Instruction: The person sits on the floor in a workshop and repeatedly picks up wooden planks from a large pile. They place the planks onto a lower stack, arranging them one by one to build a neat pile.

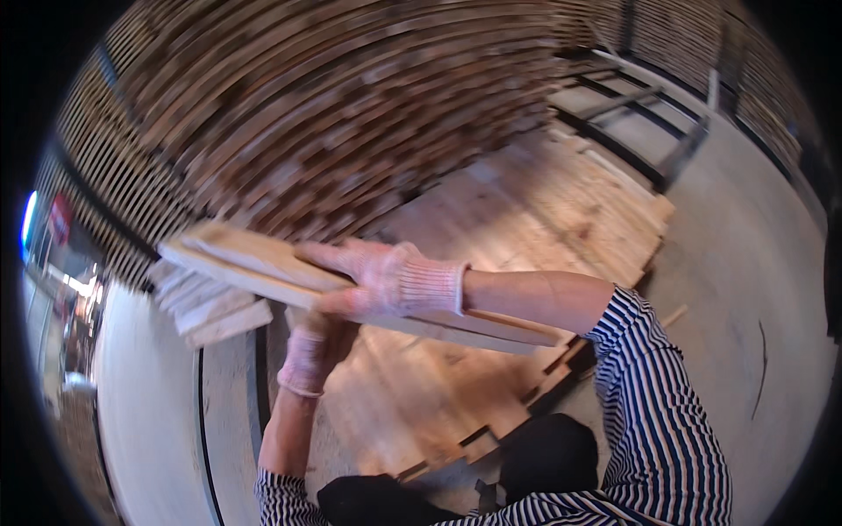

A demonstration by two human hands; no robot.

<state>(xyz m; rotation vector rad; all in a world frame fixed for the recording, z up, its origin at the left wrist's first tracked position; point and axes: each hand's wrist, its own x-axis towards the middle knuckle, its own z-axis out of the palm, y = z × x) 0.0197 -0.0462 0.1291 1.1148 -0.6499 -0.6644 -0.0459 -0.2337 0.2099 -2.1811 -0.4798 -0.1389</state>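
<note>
Two pale wooden boards (237, 260), one lying against the other, are held slantwise in front of me. My right hand (381, 276), in a pinkish knitted glove, is closed over their upper side with thumb and fingers apart across the wood. Beneath the boards, my left hand (311, 355), gloved alike, grips them from below; its fingers are mostly hidden. Under both arms spreads a broad layer of light planks (491, 263) laid side by side.
A tall stack of layered boards (351, 105), smeared by motion, rises beyond the planks. Several short board ends (210, 307) stick out at the left. A black metal frame (623, 114) stands at the far right over a grey floor (745, 289). A dark rail (206, 430) runs along the left.
</note>
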